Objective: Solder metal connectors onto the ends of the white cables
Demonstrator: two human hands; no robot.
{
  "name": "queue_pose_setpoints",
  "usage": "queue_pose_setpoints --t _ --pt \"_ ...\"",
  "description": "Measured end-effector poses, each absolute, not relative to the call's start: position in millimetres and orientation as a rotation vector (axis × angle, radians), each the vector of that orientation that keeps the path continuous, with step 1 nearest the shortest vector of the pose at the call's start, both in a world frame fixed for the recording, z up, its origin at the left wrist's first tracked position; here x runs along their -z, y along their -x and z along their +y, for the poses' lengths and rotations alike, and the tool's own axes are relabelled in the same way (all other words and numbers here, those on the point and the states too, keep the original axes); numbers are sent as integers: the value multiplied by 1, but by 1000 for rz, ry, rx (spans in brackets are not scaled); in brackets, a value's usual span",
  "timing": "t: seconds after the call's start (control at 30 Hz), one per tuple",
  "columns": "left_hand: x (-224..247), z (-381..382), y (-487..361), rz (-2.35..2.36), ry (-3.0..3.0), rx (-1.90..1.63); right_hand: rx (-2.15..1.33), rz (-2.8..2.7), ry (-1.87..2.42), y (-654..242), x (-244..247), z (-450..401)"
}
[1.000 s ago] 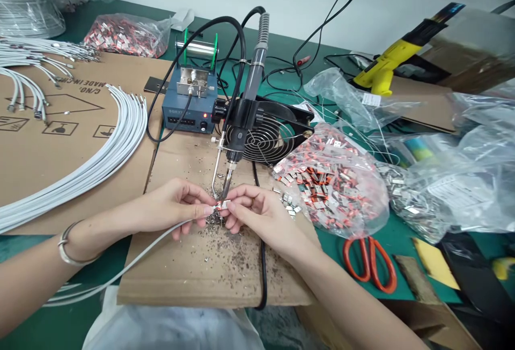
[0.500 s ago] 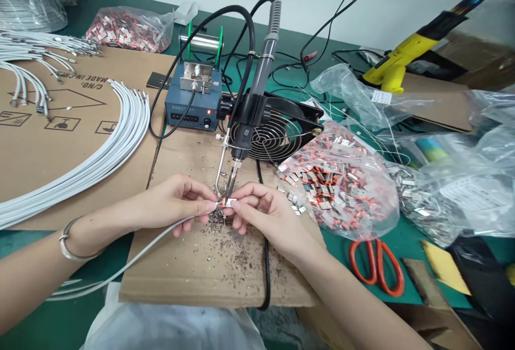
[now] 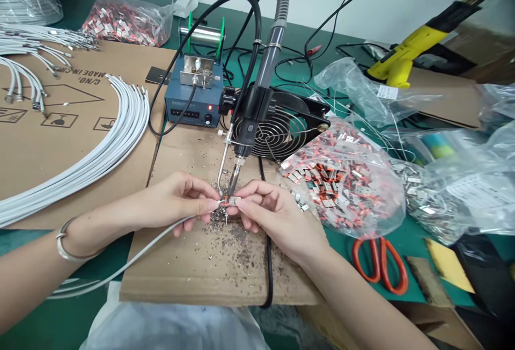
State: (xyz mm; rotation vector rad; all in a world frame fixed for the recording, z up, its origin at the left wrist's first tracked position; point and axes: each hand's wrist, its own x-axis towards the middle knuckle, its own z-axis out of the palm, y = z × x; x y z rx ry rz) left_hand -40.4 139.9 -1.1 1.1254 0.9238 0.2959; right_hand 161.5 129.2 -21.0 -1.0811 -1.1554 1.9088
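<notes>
Between thumb and fingers, my left hand [image 3: 185,199] pinches a white cable [image 3: 156,240] near its end. The cable runs down to the lower left. My right hand [image 3: 267,208] pinches a small metal USB connector [image 3: 234,201] with orange on its left part, up against the cable's end. Right above the joint stands the soldering iron [image 3: 249,130], clamped tip down in a stand, its tip at the connector. Beside it a thin bent solder feed tube [image 3: 222,170] ends close to the cable's end. Whether the tip touches the connector I cannot tell.
Solder crumbs litter the cardboard [image 3: 181,280]. Behind are a blue solder feeder [image 3: 191,106], a solder reel [image 3: 205,36] and a fan [image 3: 277,130]. A bag of connectors [image 3: 346,189] and orange-handled scissors [image 3: 380,267] lie right, bundled white cables [image 3: 120,146] left. A yellow hot-air gun [image 3: 406,52] sits back right.
The camera view has shifted slightly. My right hand and the connector appear a little further right; my left hand keeps its pinch on the cable in nearly the same place.
</notes>
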Motion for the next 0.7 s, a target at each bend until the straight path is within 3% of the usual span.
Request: queue_pose_setpoints --t 0.7 --pt "2 141 40 962 -1177 -255 -1817 -1200 1236 -156 18 131"
